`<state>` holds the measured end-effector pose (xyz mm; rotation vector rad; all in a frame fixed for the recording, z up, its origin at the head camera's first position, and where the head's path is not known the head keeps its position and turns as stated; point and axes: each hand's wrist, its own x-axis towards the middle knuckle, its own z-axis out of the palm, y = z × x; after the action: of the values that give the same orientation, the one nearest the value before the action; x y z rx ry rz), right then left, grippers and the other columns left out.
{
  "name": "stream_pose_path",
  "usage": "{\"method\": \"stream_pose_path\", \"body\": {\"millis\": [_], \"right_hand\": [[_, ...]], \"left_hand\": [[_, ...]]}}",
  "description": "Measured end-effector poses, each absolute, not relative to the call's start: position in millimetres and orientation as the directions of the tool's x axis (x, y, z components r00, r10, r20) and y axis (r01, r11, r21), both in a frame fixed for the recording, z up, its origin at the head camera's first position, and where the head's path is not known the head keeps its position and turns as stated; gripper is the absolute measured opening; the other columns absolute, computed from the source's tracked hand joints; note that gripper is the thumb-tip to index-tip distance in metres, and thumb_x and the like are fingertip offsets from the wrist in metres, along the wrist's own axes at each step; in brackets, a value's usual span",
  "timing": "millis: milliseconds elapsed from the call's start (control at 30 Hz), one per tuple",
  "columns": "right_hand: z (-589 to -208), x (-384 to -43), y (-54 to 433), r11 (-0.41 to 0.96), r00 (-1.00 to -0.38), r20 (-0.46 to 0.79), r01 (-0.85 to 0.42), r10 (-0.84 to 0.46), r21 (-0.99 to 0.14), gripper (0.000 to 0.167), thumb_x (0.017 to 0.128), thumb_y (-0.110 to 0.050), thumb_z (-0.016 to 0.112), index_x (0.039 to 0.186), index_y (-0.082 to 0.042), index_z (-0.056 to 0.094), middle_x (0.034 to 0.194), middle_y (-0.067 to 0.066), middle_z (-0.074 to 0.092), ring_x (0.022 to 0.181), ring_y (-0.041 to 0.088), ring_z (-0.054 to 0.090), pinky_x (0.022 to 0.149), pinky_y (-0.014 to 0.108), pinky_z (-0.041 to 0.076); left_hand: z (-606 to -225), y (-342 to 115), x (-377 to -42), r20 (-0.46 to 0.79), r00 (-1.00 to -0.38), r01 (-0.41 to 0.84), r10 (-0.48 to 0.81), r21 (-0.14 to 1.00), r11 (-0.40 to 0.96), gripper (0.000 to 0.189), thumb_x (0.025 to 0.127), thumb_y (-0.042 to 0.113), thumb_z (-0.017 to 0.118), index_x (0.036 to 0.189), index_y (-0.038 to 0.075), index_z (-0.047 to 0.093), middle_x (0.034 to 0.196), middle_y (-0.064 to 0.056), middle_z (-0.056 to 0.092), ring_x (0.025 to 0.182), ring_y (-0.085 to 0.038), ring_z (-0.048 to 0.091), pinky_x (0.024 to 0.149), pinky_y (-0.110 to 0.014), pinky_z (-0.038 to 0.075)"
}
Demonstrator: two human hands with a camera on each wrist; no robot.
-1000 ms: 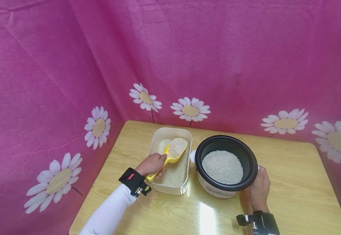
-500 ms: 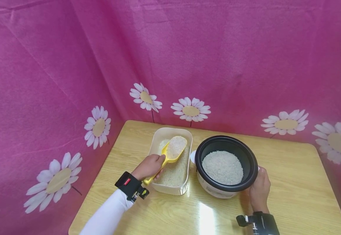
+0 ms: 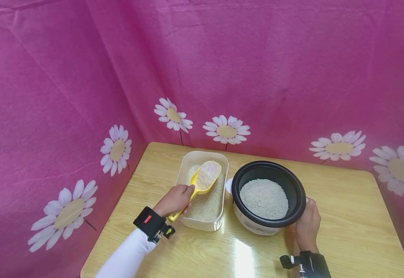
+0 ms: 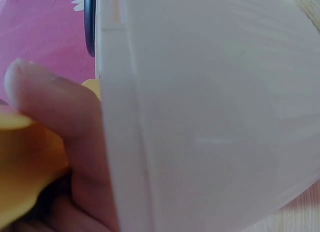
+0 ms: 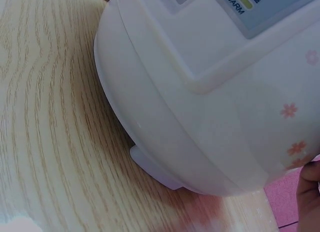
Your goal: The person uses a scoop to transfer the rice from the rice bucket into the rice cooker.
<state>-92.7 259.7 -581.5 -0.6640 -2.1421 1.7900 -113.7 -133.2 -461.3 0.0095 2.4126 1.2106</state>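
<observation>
Biggest thing on my feed: a magenta fabric drape hung behind and along the sides, soft creases, printed with white-petalled daisies, yellow centres. Next, the worktop: pale yellow-brown wood grain, rounded far corners, smooth enough to throw a bright glare patch near its front. Right wrist view shows the grain close up, wavy lines.

Rice cooker sits on the worktop, right of centre: round glossy white shell, pinkish flower prints, a grey panel reading WARM. Inside it, a black round inner pot, wide rim, with a round bed of off-white rice on the bottom.

Just left of the cooker, the tub: rounded rectangle, cream translucent plastic, rice inside. From the left wrist its wall looks milky and smooth.

White sleeve on my left arm. Left hand has fingers wrapped round the handle of the yellow scoop, thumb along the top. Scoop is hard plastic, rounded bowl, held over the tub and heaped with grains. Right hand grips the cooker at its right side, just under the rim; the wrist camera catches only a bit of it at the frame edge. Black straps on both wrists, a small camera clipped to each.
</observation>
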Motion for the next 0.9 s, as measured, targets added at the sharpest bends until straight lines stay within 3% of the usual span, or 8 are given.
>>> {"method": "stream_pose_path", "body": {"millis": [400,700,900], "right_hand": [[-580.3,-91.9,259.5,0.137,-0.857,-0.088,0.181,0.508,-0.974,0.046,0.109,-0.056,0.024,0.114,-0.030,0.063,0.091,-0.017,0.059,0.093,0.005,0.052,0.081,0.017,0.037],[-583.6,-91.4,259.5,0.162,-0.859,-0.031,0.131,0.511,-0.978,0.051,0.109,-0.057,0.026,0.116,-0.026,0.065,0.088,-0.016,0.060,0.087,0.005,0.055,0.079,0.016,0.040],[-583.8,-91.5,259.1,0.148,-0.859,-0.046,0.141,0.509,-0.979,0.053,0.108,-0.059,0.026,0.118,-0.025,0.065,0.089,-0.015,0.060,0.089,0.005,0.054,0.079,0.017,0.039]], "left_hand": [[-461.4,-134.8,-111.7,-0.373,-0.904,-0.182,0.210,0.778,0.601,0.046,0.111,0.037,0.034,0.082,0.010,0.057,0.061,-0.005,0.056,0.044,-0.019,0.053,0.042,-0.026,0.043],[-458.3,-135.7,-109.4,-0.373,-0.905,-0.201,0.205,0.799,0.566,0.045,0.112,0.037,0.034,0.085,0.009,0.056,0.062,-0.002,0.054,0.044,-0.013,0.051,0.042,-0.023,0.044],[-455.7,-137.7,-109.2,-0.368,-0.905,-0.189,0.214,0.798,0.571,0.046,0.112,0.038,0.033,0.087,0.008,0.056,0.062,0.000,0.055,0.045,-0.012,0.052,0.043,-0.028,0.049]]}}
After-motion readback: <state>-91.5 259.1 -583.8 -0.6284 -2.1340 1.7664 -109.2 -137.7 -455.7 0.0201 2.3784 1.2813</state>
